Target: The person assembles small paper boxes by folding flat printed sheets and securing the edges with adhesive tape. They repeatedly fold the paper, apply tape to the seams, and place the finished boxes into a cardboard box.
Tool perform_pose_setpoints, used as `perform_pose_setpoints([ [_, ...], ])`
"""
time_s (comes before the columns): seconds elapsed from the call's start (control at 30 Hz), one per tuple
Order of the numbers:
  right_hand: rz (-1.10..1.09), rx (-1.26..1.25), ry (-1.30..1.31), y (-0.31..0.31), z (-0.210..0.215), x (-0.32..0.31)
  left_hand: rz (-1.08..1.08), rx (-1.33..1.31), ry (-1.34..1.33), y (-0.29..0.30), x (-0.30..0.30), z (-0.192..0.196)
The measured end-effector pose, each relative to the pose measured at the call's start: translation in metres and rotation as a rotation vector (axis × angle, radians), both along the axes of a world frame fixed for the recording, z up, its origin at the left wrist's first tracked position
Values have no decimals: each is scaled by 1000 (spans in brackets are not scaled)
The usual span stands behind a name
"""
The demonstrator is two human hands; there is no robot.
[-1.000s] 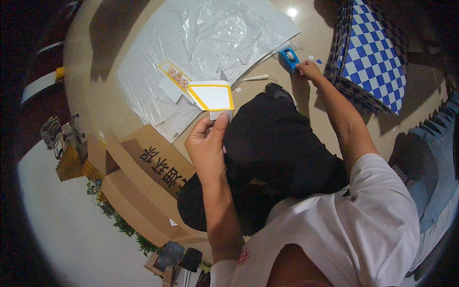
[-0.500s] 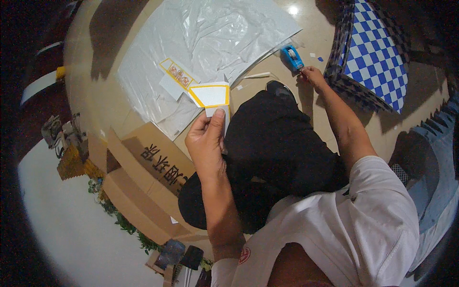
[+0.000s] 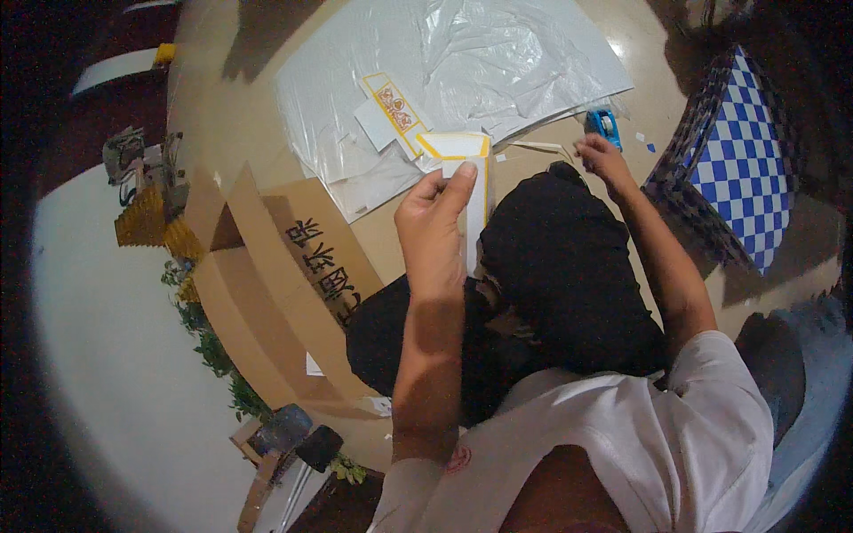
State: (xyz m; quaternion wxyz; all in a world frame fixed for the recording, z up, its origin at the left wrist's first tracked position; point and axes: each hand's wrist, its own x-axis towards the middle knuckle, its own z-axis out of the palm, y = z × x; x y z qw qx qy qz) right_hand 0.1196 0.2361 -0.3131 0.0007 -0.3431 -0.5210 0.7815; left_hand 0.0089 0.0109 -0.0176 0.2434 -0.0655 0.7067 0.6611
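Two bare hands work apart, one pinching a yellow-edged white card (image 3: 477, 182), the other just beside a blue tape dispenser (image 3: 603, 130).
The left hand (image 3: 434, 226) has its thumb laid over the card's near flap and its fingers curled beneath, closed on it; the card's folded upper part stands just beyond the thumb tip, and a long white side hangs to the right of the fingers. A printed strip (image 3: 394, 107) lies ahead and left of them; whether it joins the card cannot be told. The right hand (image 3: 607, 163) has bent fingers near the dispenser; what they grip, if anything, is too small to tell. Right of them stands a blue-and-white checked stack (image 3: 742, 160).
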Motion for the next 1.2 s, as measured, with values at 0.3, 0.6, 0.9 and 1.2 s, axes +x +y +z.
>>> perform_pose_setpoints([
  [0.3, 280, 250, 589, -62, 284, -71, -2, 214, -38, 4, 1, 12],
  [0.6, 310, 375, 500, -77, 293, -65, -72, 266, 110, -14, 11, 20],
  [0.9, 246, 589, 585, -92, 324, -44, -34, 189, 180, -17, 16, 18],
  [1.2, 294, 663, 573, -106, 347, -27, -67, 136, 230, -16, 22, 23],
])
